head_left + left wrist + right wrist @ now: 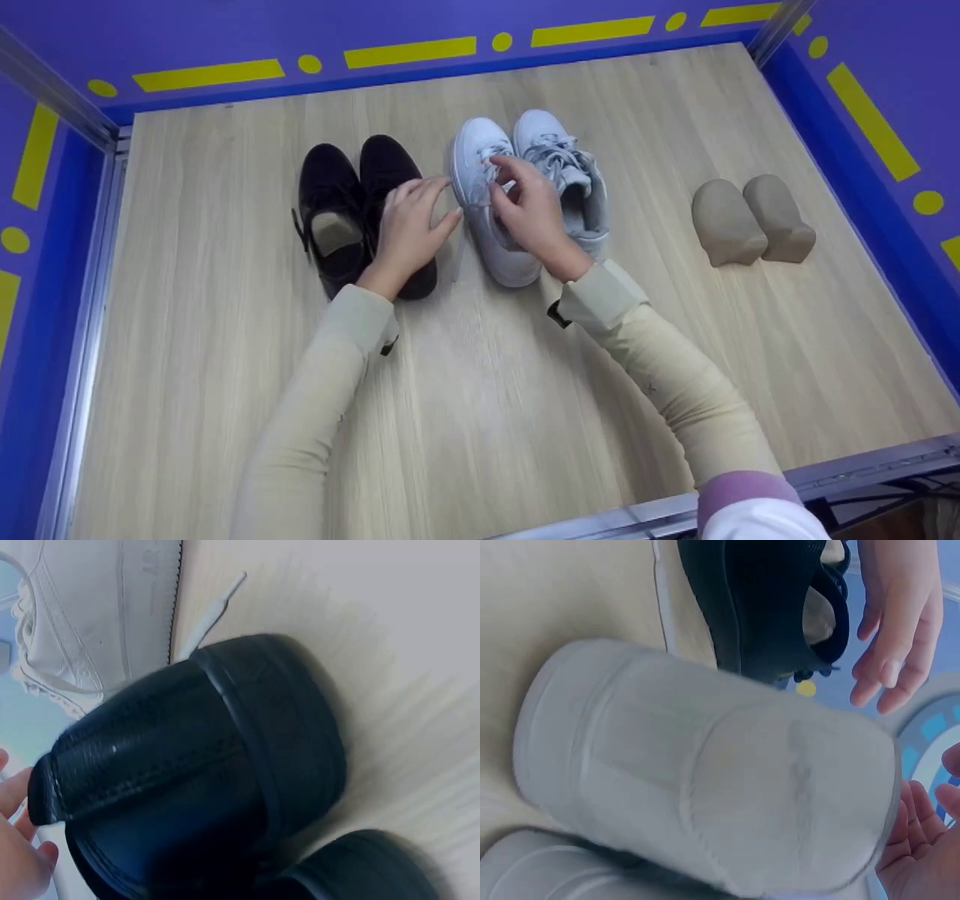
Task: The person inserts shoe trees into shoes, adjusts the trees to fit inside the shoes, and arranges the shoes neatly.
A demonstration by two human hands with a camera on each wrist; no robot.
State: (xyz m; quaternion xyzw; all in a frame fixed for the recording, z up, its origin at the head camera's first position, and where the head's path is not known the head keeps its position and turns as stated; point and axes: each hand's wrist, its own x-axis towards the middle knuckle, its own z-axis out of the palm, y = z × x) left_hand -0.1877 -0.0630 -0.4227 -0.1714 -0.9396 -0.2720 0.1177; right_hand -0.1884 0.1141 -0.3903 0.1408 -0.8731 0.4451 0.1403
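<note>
In the head view a pair of black lace-up shoes (pixel 384 159) stands left of a pair of white sneakers (pixel 487 251), toes away from me. My left hand (pixel 411 225) hovers over the right black shoe, its spread fingers reaching toward the left sneaker and holding nothing. Above that sneaker's laces is my right hand (pixel 531 210), fingers loosely bent, with a gap between thumb and forefinger. A white shoelace (pixel 214 615) lies on the board between the pairs. In the right wrist view the sneaker's heel (pixel 742 780) covers much of the scene, with both hands beyond it.
Two beige toe-shaped forms (pixel 727 221) lie side by side at the right of the wood-grain board (pixel 480 390). Blue walls (pixel 405 22) with yellow marks enclose the back and sides, and a metal rail (pixel 637 517) runs along the front.
</note>
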